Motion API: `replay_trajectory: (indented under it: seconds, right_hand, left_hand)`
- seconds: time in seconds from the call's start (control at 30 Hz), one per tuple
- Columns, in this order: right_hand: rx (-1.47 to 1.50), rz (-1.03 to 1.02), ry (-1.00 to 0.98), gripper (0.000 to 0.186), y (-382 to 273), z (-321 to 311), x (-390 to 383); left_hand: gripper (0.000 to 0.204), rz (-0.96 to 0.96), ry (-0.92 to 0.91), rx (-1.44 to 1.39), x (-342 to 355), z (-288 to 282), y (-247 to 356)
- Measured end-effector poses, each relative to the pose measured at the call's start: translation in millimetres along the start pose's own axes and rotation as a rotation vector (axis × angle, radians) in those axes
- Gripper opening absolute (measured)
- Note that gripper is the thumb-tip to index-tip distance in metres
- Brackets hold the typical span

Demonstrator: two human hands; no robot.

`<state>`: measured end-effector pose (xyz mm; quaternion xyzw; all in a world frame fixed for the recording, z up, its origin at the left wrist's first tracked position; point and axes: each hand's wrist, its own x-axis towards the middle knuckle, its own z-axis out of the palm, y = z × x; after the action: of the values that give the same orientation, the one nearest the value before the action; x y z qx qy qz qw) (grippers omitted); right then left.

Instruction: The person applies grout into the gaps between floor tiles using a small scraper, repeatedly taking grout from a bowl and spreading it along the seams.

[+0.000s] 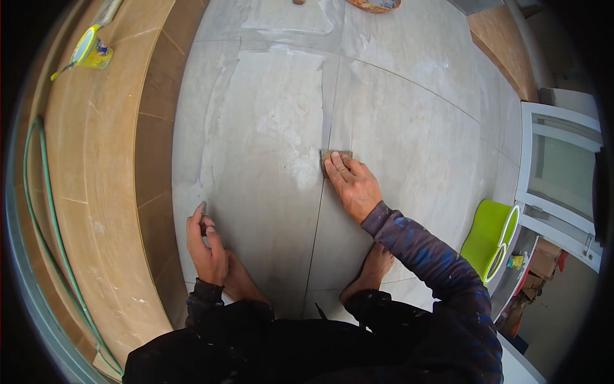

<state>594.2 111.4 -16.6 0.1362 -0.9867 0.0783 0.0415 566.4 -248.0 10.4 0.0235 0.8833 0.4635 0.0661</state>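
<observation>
My right hand (353, 185) presses a small, flat brown-grey spreader (346, 154) down with its fingers. The spreader lies over a joint between the large grey floor tiles (403, 137). Wet grey grout (327, 105) is smeared along the joint beyond it, with paler residue (307, 157) on the tile to its left. My left hand (208, 249) hovers low at the left with its fingers apart and loosely bent. It holds nothing, and a fingertip is smeared grey.
A brown-tiled step (105, 160) runs along the left, carrying a yellow tub (94, 54) and a green hose (54, 217). An orange bowl (376, 5) of grey mix stands at the far edge. To the right are a lime-green bucket (487, 237) and a white-framed glazed door (559, 160). My bare feet (371, 272) are below.
</observation>
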Motion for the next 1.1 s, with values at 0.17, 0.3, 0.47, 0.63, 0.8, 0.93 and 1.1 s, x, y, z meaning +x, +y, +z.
replay_trajectory:
  seconds: [0.17,0.3,0.47,0.63,0.8,0.93,1.1]
  right_hand:
    - [0.265,0.164,-0.17,0.041,-10,-29,-2]
    - [0.432,0.315,0.107,0.033,68,-40,87]
    - [0.142,0.344,0.238,0.031,187,11,196]
    - [0.02,0.132,0.235,0.038,135,18,167]
    - [0.044,0.026,0.106,0.041,41,10,41]
    - [0.094,-0.008,-0.094,0.042,-21,-13,-36]
    - [0.359,0.066,-0.139,0.049,5,-38,-8]
  left_hand:
    - [0.05,0.025,0.034,0.019,-3,-6,1]
    - [0.05,0.037,0.038,0.044,-5,-10,2]
    - [0.05,0.038,-0.028,0.039,2,8,6]
    - [0.052,-0.033,0.013,0.035,5,9,2]
    - [0.053,-0.093,-0.012,0.01,5,13,4]
    - [0.053,-0.071,-0.011,-0.014,3,14,3]
    - [0.053,-0.015,0.0,-0.003,-3,7,4]
